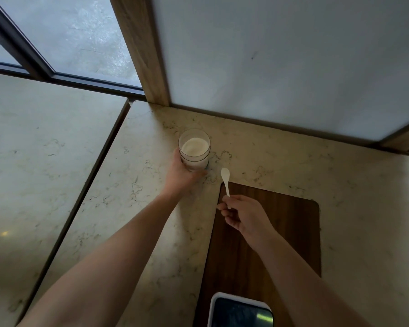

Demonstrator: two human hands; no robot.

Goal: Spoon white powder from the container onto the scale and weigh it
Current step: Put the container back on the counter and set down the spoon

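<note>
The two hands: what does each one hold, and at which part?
The left hand grips the clear container of white powder around its lower side wall. The right hand pinches the white spoon at the end of its handle.

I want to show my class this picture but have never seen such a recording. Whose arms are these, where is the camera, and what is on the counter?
There is no machine: a person wears a camera on the head, looking down at their own bare arms. The left hand grips a clear container of white powder standing on the marble counter. The right hand pinches a small white spoon, its bowl empty. A dark wooden board lies nearer, with the scale on it at the bottom edge.
</note>
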